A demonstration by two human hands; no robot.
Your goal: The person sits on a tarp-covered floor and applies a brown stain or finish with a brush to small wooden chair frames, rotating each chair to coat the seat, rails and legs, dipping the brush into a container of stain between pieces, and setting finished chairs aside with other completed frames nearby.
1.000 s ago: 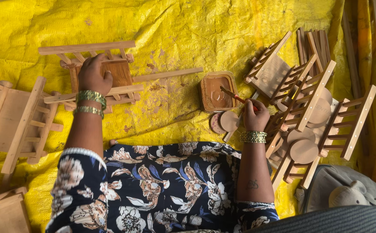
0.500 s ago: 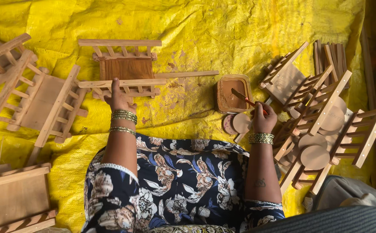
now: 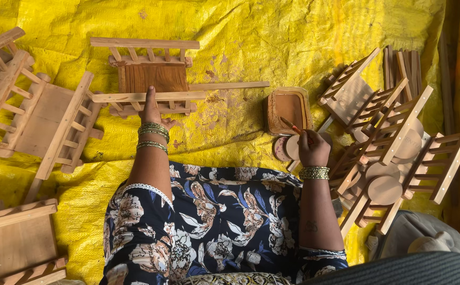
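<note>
My left hand (image 3: 151,110) rests with fingers stretched on the near rail of a small wooden cart frame (image 3: 146,74) lying on the yellow tarp (image 3: 272,42). My right hand (image 3: 312,148) is closed on a thin orange-tipped stick (image 3: 292,126), its tip over a brown square tub (image 3: 289,108). Round wooden discs (image 3: 288,148) lie just left of that hand. Both wrists wear bangles, and a floral dress covers my lap.
More wooden cart frames lie at the left (image 3: 45,119) and bottom left (image 3: 13,243). A heap of frames with round wooden wheels (image 3: 388,142) is stacked at the right. Loose wooden slats (image 3: 404,63) lie at the top right. A grey cloth bundle (image 3: 430,248) sits bottom right.
The view shifted, so everything sits further right in frame. My left hand slid from the cart's middle onto its near rail. My right hand stays by the brown tub with the stick.
</note>
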